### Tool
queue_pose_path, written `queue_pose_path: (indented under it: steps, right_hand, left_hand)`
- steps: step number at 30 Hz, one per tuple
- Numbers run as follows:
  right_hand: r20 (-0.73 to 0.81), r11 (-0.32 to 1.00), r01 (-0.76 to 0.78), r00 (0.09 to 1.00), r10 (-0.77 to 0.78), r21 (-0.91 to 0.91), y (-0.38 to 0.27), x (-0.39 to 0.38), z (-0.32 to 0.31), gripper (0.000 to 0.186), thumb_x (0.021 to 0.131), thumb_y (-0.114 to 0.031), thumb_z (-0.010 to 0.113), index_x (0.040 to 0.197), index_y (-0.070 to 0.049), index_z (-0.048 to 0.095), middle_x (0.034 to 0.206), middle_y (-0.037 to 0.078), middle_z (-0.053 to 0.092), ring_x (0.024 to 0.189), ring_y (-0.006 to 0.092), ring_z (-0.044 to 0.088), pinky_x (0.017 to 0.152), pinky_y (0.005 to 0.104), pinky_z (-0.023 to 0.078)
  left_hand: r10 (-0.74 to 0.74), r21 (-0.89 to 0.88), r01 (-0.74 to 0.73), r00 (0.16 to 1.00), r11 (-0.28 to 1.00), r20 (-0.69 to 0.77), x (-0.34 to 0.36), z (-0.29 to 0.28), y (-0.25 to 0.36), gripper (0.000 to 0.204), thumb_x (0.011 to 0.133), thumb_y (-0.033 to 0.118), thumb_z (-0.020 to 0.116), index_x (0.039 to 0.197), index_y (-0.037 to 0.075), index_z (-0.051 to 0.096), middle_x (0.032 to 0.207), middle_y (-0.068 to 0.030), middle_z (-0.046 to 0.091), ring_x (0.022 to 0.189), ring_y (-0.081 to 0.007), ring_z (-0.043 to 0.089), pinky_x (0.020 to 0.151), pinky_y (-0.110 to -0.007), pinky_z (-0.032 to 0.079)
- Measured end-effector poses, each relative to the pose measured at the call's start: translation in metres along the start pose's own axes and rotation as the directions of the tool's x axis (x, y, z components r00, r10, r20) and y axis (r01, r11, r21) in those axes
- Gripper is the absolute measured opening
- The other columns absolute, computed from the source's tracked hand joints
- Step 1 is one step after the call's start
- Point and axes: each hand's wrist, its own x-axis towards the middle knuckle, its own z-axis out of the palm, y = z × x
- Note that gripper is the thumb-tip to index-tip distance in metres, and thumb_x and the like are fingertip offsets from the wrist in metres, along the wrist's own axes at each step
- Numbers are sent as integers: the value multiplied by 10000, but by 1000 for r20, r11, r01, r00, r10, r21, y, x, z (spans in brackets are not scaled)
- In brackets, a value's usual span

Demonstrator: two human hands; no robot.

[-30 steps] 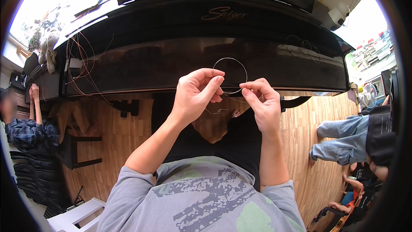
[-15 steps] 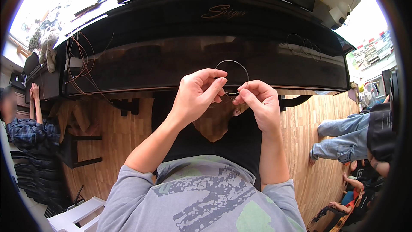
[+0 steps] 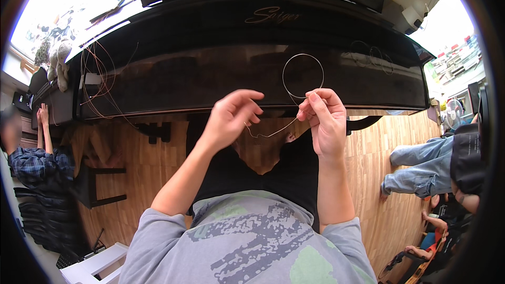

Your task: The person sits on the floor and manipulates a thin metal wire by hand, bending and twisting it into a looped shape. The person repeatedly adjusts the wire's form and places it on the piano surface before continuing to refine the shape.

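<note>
My right hand (image 3: 325, 121) pinches a thin silvery metal string between thumb and fingers. Above those fingertips the metal string (image 3: 303, 54) forms a round loop. Its loose tail runs down and left, slightly kinked, toward my left hand (image 3: 231, 118). That hand is a little blurred, its thumb and fingers apart and half curled. The tail ends beside its lower fingers; whether it touches them is hard to see. Both hands are just in front of the near edge of a glossy black closed piano (image 3: 210, 73).
Copper-coloured strings (image 3: 105, 87) lie loosely coiled on the piano's left end, some hanging over its edge. More thin coils (image 3: 373, 55) lie at its right. A seated person (image 3: 39, 160) is at the left, other people (image 3: 421, 165) at the right. A dark stool (image 3: 100, 184) stands left.
My hands have moved apart. The right hand has risen slightly, carrying the loop up and right; the left has drawn back leftward, fingers opening, and the string's tail now hangs between the hands.
</note>
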Motion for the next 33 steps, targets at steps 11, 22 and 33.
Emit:
queue_pose_path:
  steps: [11,22,33]
  right_hand:
    - [54,985,-58,997,50,162,15,-4,8,115,933,-117,575,986,-26,619,791,30,617,707,84,577,648,201,456]
    - [194,997,-66,979,59,30,-9,4,-16,434,937,-304,567,1206,33,520,794,45,597,698,88,555,656,206,445]
    - [19,932,206,978,-209,-299,-9,10,-4,141,914,-96,610,823,7,640,665,-21,555,580,15,473,532,164,387]
  left_hand:
    - [161,-329,-201,976,923,-146,-7,34,7,93,893,26,622,964,-34,623,794,-93,673,709,-128,667,678,-246,561]
    - [95,-269,-99,995,958,-30,-2,15,11,132,887,36,635,1009,-15,643,822,-42,671,732,-68,627,665,-197,523]
    - [-70,-191,94,990,977,125,-5,10,26,157,879,58,652,1024,2,626,821,-32,664,729,-58,630,674,-191,526]
